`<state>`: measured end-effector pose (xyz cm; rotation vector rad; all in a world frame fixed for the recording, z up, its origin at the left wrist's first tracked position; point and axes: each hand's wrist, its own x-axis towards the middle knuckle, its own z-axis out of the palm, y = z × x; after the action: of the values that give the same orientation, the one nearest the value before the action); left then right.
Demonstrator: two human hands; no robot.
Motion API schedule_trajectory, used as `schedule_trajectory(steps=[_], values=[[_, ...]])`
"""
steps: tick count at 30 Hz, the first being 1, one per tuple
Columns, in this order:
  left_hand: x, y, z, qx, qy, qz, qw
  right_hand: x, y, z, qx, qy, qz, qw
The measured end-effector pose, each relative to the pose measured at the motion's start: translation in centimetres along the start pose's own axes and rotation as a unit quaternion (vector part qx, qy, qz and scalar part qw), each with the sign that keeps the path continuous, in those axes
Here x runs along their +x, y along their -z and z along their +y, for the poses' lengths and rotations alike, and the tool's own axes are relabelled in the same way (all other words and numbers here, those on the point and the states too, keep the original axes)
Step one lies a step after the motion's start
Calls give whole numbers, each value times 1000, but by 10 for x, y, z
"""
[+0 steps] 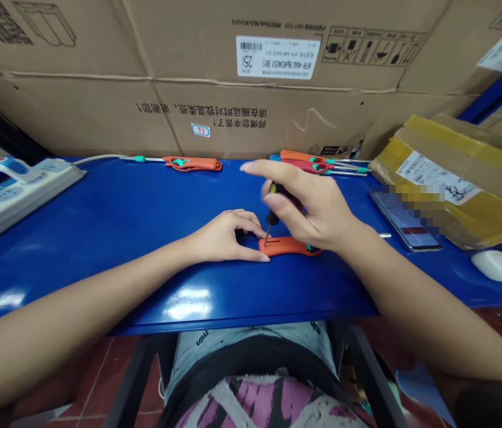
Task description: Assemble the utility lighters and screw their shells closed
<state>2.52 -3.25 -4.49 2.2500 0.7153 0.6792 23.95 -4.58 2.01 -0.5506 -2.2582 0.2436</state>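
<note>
An orange long-nosed lighter point(290, 245) lies flat on the blue table, its metal tube pointing right and partly hidden beneath my right wrist. My left hand point(228, 236) pinches the lighter's left end, thumb on the near side and fingers on the far side. With its thumb and curled fingers my right hand point(311, 205) holds a black-and-yellow screwdriver point(272, 217), index finger stretched out to the left. The screwdriver leans slightly, and its tip touches the lighter near its left end, where a screw seems to sit.
Another orange lighter point(195, 163) lies at the back, with several more lighters point(304, 159) right of it. A power strip point(19, 190) stands left. A phone point(404, 220), a taped box point(460, 172) and a white object point(498, 264) are at right. Large cartons point(99, 119) wall off the back.
</note>
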Motion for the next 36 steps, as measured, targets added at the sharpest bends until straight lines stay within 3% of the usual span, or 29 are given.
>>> schedule_trajectory(steps=[3, 8, 14, 20, 25, 30, 36], values=[[1, 1, 1, -5, -10, -4, 1000, -1, -2, -3, 58, -6, -8, 998], [1, 2, 1, 25, 6, -13, 1000, -3, -8, -3, 34, 35, 67, 997], [1, 1, 1, -7, -12, -6, 1000, 1, -6, -7, 97, -33, 46, 994], [1, 0, 2, -12, -11, 1, 1000, 5, -11, -4, 37, -17, 132, 990], [1, 0, 2, -8, -9, -2, 1000, 3, -7, -5, 42, 12, 65, 997], [1, -2, 3, -3, -5, 10, 1000, 5, -6, -2, 6, 9, 84, 996], [1, 0, 6, 15, -21, 2, 1000, 5, -4, 0, 31, 58, 54, 996]])
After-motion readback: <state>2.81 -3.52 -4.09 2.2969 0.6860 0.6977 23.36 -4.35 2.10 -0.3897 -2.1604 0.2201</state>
